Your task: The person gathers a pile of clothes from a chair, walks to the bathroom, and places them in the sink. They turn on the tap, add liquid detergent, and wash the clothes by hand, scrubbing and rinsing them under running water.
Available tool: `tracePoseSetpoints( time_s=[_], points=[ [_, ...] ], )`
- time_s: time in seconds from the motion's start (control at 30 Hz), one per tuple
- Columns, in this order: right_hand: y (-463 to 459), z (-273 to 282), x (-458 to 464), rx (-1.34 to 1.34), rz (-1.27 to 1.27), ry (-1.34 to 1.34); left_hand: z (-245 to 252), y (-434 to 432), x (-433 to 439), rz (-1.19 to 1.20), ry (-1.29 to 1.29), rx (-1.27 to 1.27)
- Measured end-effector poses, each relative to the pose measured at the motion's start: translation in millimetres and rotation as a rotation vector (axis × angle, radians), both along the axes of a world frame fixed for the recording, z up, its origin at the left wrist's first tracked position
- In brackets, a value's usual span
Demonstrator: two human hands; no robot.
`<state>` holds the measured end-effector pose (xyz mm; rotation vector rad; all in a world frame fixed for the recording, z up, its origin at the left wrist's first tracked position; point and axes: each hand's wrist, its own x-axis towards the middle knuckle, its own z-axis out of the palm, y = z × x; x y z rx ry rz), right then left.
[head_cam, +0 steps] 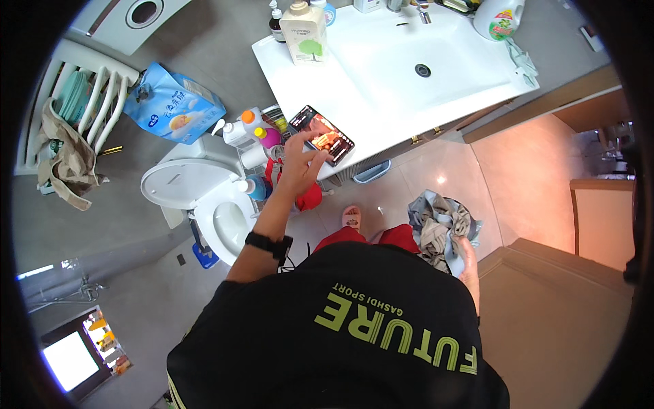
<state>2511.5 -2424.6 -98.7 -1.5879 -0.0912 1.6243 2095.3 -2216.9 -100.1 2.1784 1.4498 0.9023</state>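
A lit smartphone [334,142] lies at the front left corner of the white washbasin counter [306,87]. My left hand [302,166] is over its near edge, fingers apart, fingertips on or just above the screen. Low on the right, my right hand [467,262] grips a bundle of crumpled grey and beige cloths [437,227]; its fingers are partly hidden by the fabric. Beneath the bundle, the dark rim of what may be a container shows.
A toilet [225,220] with raised lid stands at left, beside a rack of cleaning bottles [258,133]. Lotion bottles [305,38] stand on the counter; a detergent bottle [498,20] is by the basin [409,76]. A wooden door [552,317] is at right.
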Motion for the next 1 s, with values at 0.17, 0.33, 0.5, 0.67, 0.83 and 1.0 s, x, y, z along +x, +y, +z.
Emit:
tracePoseSetpoints(
  time_s=[0.17,0.33,0.5,0.67,0.83,1.0],
  points=[
    [56,-26,60,0.008,-0.016,0.035,27,-6,16,0.279,-0.078,-0.1],
    [145,-13,139,0.136,0.104,0.142,32,3,46,0.496,-0.023,-0.056],
    [230,29,237,0.28,0.149,0.058,27,8,111,0.781,-0.055,-0.048],
    [318,75,325,0.539,0.371,0.034,21,14,206,0.807,-0.044,-0.069],
    [415,95,367,0.637,0.561,-0.299,23,7,257,0.787,0.131,-0.116],
    [504,66,389,0.683,0.719,-0.692,30,6,245,0.901,0.15,-0.098]
  ],
)
